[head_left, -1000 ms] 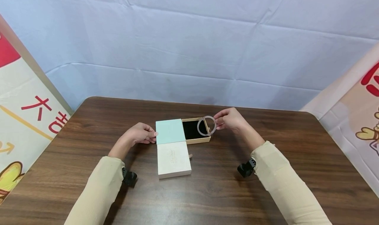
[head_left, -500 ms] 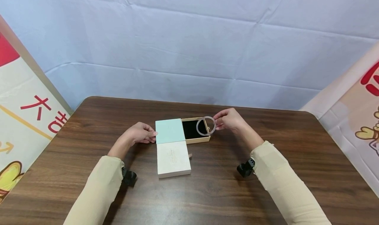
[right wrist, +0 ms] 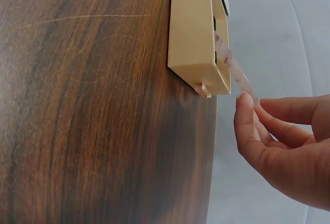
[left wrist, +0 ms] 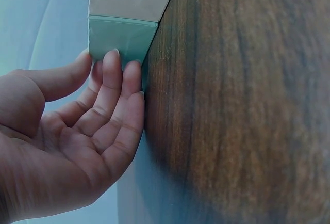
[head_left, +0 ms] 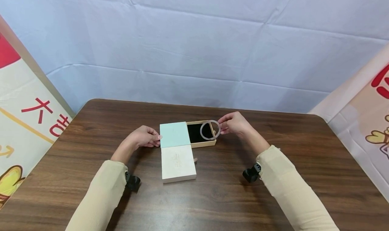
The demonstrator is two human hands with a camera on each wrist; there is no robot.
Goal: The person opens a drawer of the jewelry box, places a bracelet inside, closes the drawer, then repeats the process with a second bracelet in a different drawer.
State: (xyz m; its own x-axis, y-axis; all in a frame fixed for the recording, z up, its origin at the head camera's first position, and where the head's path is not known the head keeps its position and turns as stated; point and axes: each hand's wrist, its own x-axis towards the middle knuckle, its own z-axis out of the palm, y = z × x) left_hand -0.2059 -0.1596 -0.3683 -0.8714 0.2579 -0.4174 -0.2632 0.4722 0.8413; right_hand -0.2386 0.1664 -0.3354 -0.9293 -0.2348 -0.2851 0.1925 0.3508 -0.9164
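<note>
A pale translucent bangle point(head_left: 202, 133) leans over the black-lined drawer point(head_left: 202, 144) of a mint-and-white jewellery box point(head_left: 174, 135). My right hand point(head_left: 235, 123) pinches the bangle's outer edge between thumb and fingertips. In the right wrist view, the bangle point(right wrist: 236, 72) slants down past the drawer's rim, its lower end inside. My left hand point(head_left: 144, 136) is at the opposite end of the box. In the left wrist view, the thumb rests at the top edge of the mint end point(left wrist: 119, 35) while curled fingers point(left wrist: 111, 72) touch the end face.
A white box lid or flap point(head_left: 178, 163) with faint gold print lies in front of the mint part, a small tab at its right side. Under everything is a brown wooden table point(head_left: 212, 204). A pale cloth point(head_left: 188, 48) hangs behind, and printed banners flank it.
My right hand has shifted very slightly left and down, bringing the bangle a little further over the drawer. The left hand and the box keep their places.
</note>
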